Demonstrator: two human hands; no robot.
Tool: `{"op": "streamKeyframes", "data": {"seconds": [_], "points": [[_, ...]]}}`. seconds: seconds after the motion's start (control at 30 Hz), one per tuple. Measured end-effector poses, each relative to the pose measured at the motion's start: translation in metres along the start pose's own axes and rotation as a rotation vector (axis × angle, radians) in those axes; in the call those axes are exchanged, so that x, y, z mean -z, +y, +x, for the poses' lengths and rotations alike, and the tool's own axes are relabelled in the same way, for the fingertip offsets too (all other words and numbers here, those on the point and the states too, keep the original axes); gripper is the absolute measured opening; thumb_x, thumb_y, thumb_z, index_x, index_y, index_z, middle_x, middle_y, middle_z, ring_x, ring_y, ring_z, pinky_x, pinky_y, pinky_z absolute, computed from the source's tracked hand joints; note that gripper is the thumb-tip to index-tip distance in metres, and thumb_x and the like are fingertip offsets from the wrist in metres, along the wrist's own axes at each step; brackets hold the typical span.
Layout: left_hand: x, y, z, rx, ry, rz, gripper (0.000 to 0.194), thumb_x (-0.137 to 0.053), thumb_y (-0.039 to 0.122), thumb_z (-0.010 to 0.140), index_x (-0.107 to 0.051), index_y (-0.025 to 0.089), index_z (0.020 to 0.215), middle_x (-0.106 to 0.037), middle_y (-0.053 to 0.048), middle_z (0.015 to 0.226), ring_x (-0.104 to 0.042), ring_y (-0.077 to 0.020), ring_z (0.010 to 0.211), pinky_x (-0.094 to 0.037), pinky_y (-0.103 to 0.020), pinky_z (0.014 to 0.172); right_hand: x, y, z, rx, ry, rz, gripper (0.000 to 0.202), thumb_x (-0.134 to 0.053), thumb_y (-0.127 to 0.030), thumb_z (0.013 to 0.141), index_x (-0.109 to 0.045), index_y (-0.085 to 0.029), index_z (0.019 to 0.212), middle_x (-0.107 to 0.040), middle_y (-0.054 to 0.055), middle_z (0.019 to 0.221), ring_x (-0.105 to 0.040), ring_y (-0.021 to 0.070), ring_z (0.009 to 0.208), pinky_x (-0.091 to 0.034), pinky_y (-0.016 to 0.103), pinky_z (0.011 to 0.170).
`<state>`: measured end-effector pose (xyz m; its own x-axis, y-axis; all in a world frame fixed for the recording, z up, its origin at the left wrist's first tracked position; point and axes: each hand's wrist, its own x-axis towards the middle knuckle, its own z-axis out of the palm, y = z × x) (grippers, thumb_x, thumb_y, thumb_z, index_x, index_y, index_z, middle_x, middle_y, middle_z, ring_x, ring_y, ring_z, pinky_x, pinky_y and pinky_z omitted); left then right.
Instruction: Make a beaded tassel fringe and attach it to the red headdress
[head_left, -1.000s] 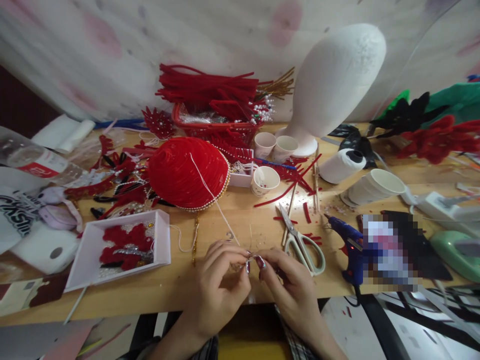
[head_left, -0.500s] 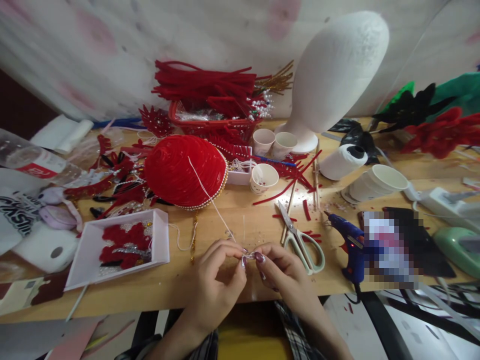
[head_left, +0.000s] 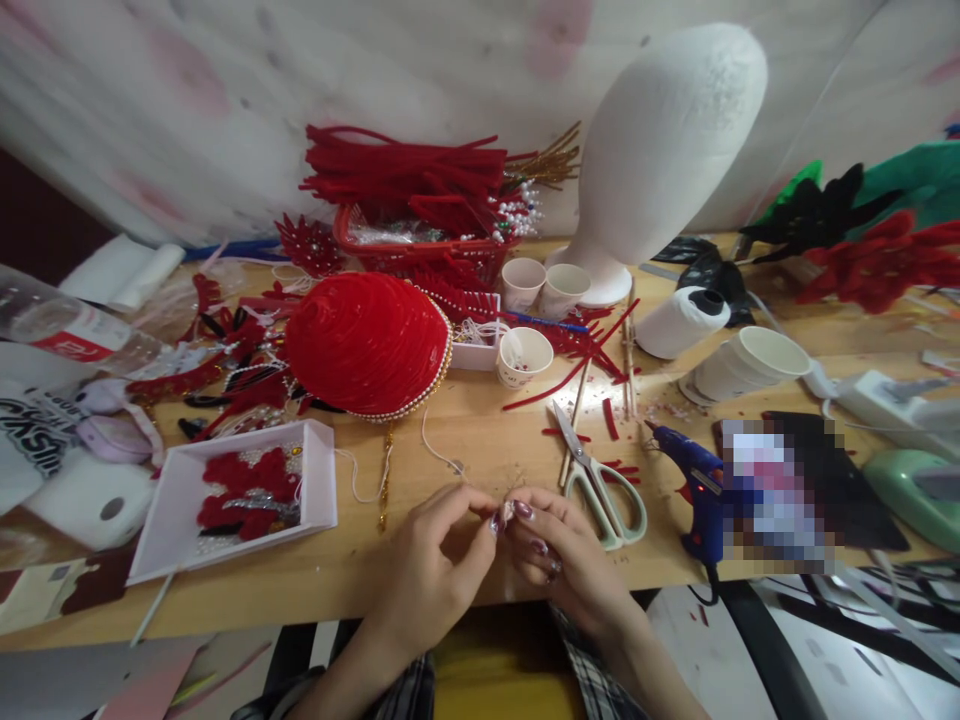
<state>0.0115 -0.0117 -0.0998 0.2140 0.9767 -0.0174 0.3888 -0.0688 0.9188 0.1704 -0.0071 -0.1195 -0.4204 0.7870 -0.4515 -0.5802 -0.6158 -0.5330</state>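
Near the table's front edge, my left hand (head_left: 444, 560) and my right hand (head_left: 564, 548) meet with their fingertips pinched together. Between them is a small whitish bunch (head_left: 508, 512), seemingly of thread; its details are too small to make out. A white thread (head_left: 435, 452) lies curled on the wood just beyond my left fingers. Open-bladed scissors (head_left: 596, 480) with pale green handles rest to the right of my right hand. Farther back, a round red cap-like piece (head_left: 367, 345) edged with beads sits on the table.
At left stands a white tray (head_left: 322, 480) with red flowers and beads. A blue glue gun (head_left: 697, 480) lies at right. Paper cups (head_left: 525, 358), a thread cone (head_left: 679, 322), a white mannequin head (head_left: 671, 150) and a red basket (head_left: 427, 255) of red stems stand behind.
The thread that rose from my fingers across the red piece has dropped onto the table. My fingertips have drawn closer together, and my right fingers have curled in more.
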Motion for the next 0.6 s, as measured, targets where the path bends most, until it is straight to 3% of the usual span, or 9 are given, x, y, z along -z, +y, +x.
{"op": "streamKeyframes", "data": {"seconds": [0.17,0.27,0.4,0.5,0.6], "points": [[0.002,-0.003,-0.001,-0.134,0.119,0.143,0.019,-0.055,0.014,0.089,-0.065,0.021,0.103,-0.071,-0.003,0.099,-0.067,-0.0169,0.096,-0.052,-0.030,0.088,-0.002,0.001,0.005,0.041,0.106,0.039,0.028,-0.089,-0.037,0.066,-0.074,-0.014,0.071,-0.034,-0.010,0.048,-0.016,0.0012,0.044,-0.012,0.013,0.037],[0.004,0.000,-0.001,-0.203,0.216,0.142,0.024,-0.058,0.012,0.088,-0.065,0.022,0.109,-0.071,-0.002,0.101,-0.068,-0.0141,0.095,-0.054,-0.025,0.088,0.000,0.004,0.006,0.072,0.180,-0.027,0.033,-0.090,-0.041,0.062,-0.075,-0.014,0.072,-0.035,-0.010,0.048,-0.019,0.0014,0.043,-0.015,0.013,0.037],[0.002,0.000,0.002,-0.341,0.204,0.192,0.022,-0.058,0.007,0.090,-0.069,0.020,0.105,-0.075,-0.001,0.095,-0.070,-0.0104,0.089,-0.055,-0.018,0.082,0.004,0.010,0.009,0.118,0.226,-0.158,0.038,-0.087,-0.049,0.064,-0.075,-0.015,0.077,-0.042,-0.007,0.050,-0.027,0.0029,0.043,-0.021,0.015,0.040],[0.001,-0.004,0.004,-0.407,0.237,0.320,0.021,-0.058,0.008,0.092,-0.068,0.015,0.108,-0.076,-0.004,0.097,-0.072,-0.0126,0.089,-0.057,-0.020,0.084,0.005,0.012,0.009,0.162,0.252,-0.287,0.039,-0.082,-0.052,0.068,-0.076,-0.016,0.081,-0.048,-0.005,0.053,-0.034,0.0048,0.045,-0.026,0.017,0.043],[0.004,-0.009,0.004,-0.496,0.193,0.517,0.022,-0.049,0.011,0.097,-0.067,0.013,0.111,-0.077,-0.007,0.097,-0.074,-0.0173,0.089,-0.060,-0.027,0.082,0.005,0.011,0.008,0.229,0.278,-0.432,0.041,-0.080,-0.055,0.069,-0.076,-0.016,0.079,-0.053,-0.003,0.055,-0.038,0.0067,0.047,-0.029,0.019,0.045]]}}
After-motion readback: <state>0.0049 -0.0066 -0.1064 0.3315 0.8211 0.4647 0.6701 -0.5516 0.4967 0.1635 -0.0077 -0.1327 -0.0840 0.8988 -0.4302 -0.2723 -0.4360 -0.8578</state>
